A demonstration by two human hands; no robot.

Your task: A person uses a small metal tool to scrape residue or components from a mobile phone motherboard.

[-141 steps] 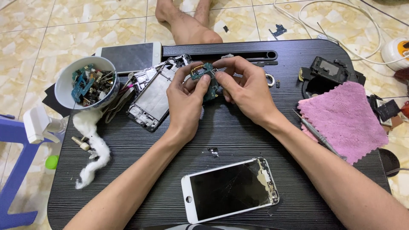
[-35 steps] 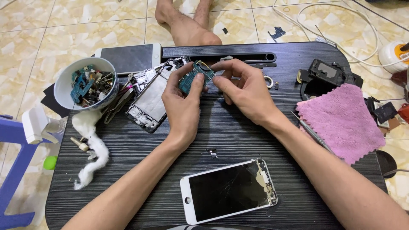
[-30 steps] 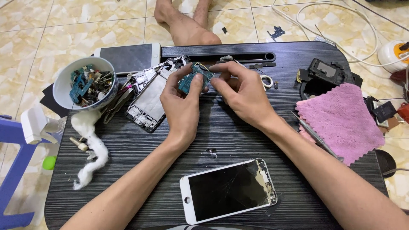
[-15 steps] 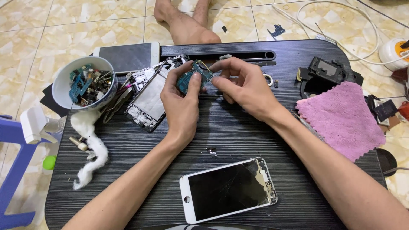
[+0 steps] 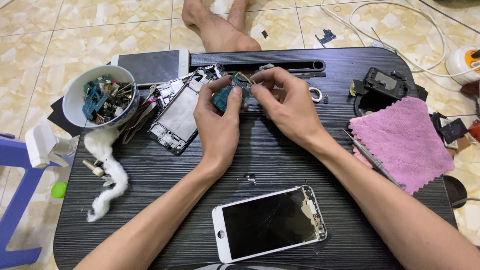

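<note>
My left hand grips a small blue-green circuit board above the far middle of the black table. My right hand pinches the board's upper right corner with thumb and forefinger. Just left of the hands lies an opened phone frame with its inside showing. A white phone screen with cracked glass lies near the table's front edge, between my forearms.
A white bowl of small electronic parts stands at the left, with cotton wool below it. A pink cloth, a thin metal tool and black parts lie at the right. A phone rests at the back. Someone's bare feet lie beyond the table.
The hands have lifted the circuit board slightly toward the table's far edge and turned it. Everything else on the table stays where it was.
</note>
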